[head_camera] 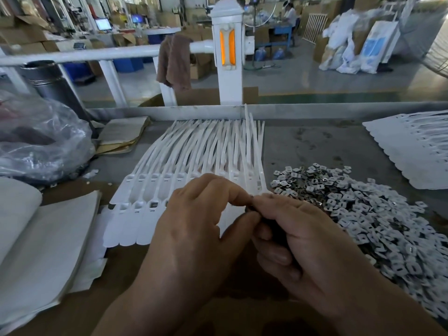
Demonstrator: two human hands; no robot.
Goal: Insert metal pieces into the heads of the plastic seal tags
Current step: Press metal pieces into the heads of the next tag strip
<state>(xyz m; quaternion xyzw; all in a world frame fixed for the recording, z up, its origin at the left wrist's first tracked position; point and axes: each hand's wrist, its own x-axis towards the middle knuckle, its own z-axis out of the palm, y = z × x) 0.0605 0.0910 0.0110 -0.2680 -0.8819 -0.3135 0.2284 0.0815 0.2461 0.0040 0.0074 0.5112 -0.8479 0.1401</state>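
Observation:
A joined row of white plastic seal tags lies on the bench, heads toward me and tails fanning to the far rail. A large heap of small square metal pieces spreads to the right of the tags. My left hand and my right hand meet just above the tags' heads. Their thumbs and forefingers pinch together at one small dark spot, where a metal piece seems to sit, mostly hidden. My right hand's other fingers curl round something dark in the palm. The hands cover the right half of the tag heads.
More white tag sheets lie at the far right. A crumpled clear plastic bag and a grey cylinder stand at the left. White paper sheets lie at the near left, folded cardboard behind them. A white railing borders the bench.

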